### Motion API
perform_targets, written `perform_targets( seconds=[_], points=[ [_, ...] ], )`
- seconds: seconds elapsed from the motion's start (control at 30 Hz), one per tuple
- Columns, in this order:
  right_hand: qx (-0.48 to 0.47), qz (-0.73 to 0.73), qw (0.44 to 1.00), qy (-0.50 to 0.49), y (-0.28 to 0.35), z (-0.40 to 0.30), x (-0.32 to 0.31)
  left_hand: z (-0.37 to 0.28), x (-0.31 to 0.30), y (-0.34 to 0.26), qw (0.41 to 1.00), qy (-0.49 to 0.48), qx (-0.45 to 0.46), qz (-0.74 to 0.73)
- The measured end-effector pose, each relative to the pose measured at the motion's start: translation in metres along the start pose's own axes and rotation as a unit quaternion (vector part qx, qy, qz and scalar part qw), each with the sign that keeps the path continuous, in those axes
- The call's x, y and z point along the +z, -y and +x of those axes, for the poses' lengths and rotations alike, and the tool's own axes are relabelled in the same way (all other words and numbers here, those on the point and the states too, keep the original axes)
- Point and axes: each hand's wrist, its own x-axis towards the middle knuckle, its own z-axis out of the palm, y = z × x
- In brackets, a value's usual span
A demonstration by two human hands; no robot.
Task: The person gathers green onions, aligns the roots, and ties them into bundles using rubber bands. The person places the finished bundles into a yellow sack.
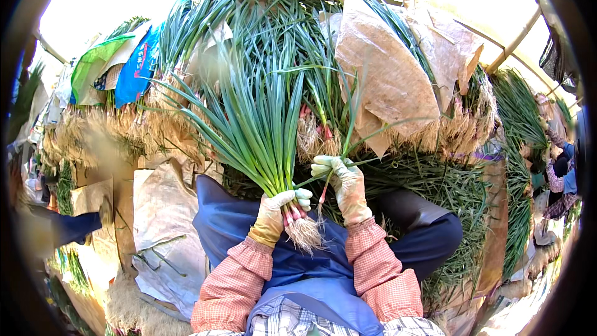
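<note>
My gloved left hand (283, 203) grips a bunch of green garlic plants (261, 144) just above its reddish stem bases. Pale roots (303, 233) hang below that fist over my blue apron (303, 270), and the long leaves fan up and away from me. In my gloved right hand (343, 182) is a single thin garlic plant (325, 189), its small root end pointing down and its leaves spreading above the fingers. The two hands are close together above my lap, apart from each other.
Ahead rises a heap of garlic plants (284, 37), roots towards me, partly covered by brown paper sheets (382, 74) and a blue sack (135, 70) bearing writing. Loose leaves (447, 196) lie at my right. Pale sheeting (163, 210) is at my left. Another person (562, 172) is at far right.
</note>
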Motion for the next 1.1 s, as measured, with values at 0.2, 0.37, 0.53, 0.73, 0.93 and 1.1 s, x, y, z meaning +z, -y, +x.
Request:
perform_targets(
  seconds=[0.2, 0.37, 0.53, 0.73, 0.93, 1.1],
  points=[
    [-0.182, 0.081, 0.976, -0.085, 0.055, 0.006, 0.009, 0.000, -0.030, -0.002, 0.999, -0.004, -0.017, 0.027],
    [0.126, -0.180, 0.969, 0.112, 0.031, 0.019, 0.013, -0.003, -0.011, -0.009, 0.998, 0.057, -0.016, 0.033],
    [0.199, -0.072, 0.975, 0.069, -0.010, -0.001, 0.057, -0.003, -0.013, -0.007, 0.998, 0.023, 0.011, 0.050],
    [-0.097, -0.223, 0.968, -0.063, 0.018, -0.025, 0.031, 0.009, -0.014, 0.001, 0.999, -0.030, -0.008, -0.024],
    [-0.076, -0.355, 0.930, -0.051, 0.046, 0.048, -0.004, 0.007, -0.021, -0.002, 0.997, 0.079, -0.001, 0.007],
    [-0.101, -0.524, 0.846, -0.021, -0.009, 0.130, -0.044, -0.008, 0.019, -0.035, 0.978, 0.187, 0.079, -0.045]
  ],
)
